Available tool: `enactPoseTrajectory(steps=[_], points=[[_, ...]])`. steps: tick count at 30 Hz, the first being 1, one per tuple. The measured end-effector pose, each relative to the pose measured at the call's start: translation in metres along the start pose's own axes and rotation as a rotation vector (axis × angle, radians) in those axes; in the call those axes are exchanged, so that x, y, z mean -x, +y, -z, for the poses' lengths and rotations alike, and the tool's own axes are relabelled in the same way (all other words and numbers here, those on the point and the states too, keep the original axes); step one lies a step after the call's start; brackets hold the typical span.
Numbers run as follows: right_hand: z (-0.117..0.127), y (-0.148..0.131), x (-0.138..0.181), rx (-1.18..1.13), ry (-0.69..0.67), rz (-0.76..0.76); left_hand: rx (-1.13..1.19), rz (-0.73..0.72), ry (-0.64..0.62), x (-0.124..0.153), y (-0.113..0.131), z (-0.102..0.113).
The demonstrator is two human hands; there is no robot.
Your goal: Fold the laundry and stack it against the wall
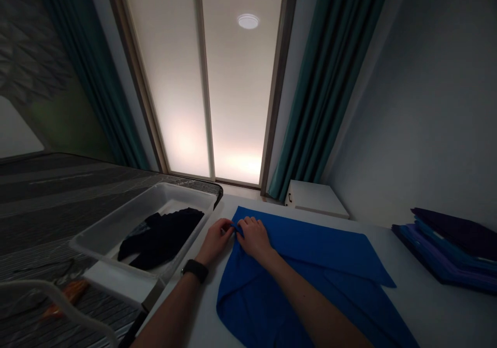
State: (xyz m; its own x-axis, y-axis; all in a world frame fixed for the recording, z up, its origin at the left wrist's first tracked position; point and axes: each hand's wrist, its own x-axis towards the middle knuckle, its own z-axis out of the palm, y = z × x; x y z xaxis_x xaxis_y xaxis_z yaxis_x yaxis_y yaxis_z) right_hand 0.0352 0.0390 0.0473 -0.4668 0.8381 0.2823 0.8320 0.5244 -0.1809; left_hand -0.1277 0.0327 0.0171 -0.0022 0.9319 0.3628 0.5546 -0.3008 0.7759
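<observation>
On the white tabletop (pixel 427 306), both hands — left hand (pixel 216 240), right hand (pixel 254 236) — pinch the blue cloth (pixel 310 265) at its far corner, mid-fold; neat alignment matters.

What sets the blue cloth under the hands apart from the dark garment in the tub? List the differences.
1. The blue cloth is bright blue; the dark garment looks nearly black.
2. The blue cloth lies spread on the white table; the dark garment lies crumpled in the white plastic tub.
3. The left hand and right hand pinch the blue cloth at its far corner; nothing touches the dark garment.
Both are soft fabric.
</observation>
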Motion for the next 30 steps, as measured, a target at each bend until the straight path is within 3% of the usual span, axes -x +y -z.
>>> enactPoseTrajectory(steps=[5,12,18,23,30], points=[[0.003,0.005,-0.009,-0.057,0.011,-0.103,0.057,0.042,0.056,0.002,0.005,0.001],[0.027,0.050,-0.034,-0.273,0.069,-0.345,0.010,0.056,0.048,0.001,0.006,0.002],[0.039,0.069,-0.043,-0.333,0.121,-0.344,-0.040,0.027,0.010,0.005,0.010,0.002],[0.038,0.070,-0.041,-0.358,0.118,-0.315,-0.067,0.073,0.062,0.002,0.015,0.001],[0.034,0.070,-0.038,-0.365,0.112,-0.287,-0.297,0.050,0.043,-0.051,0.006,-0.010]])
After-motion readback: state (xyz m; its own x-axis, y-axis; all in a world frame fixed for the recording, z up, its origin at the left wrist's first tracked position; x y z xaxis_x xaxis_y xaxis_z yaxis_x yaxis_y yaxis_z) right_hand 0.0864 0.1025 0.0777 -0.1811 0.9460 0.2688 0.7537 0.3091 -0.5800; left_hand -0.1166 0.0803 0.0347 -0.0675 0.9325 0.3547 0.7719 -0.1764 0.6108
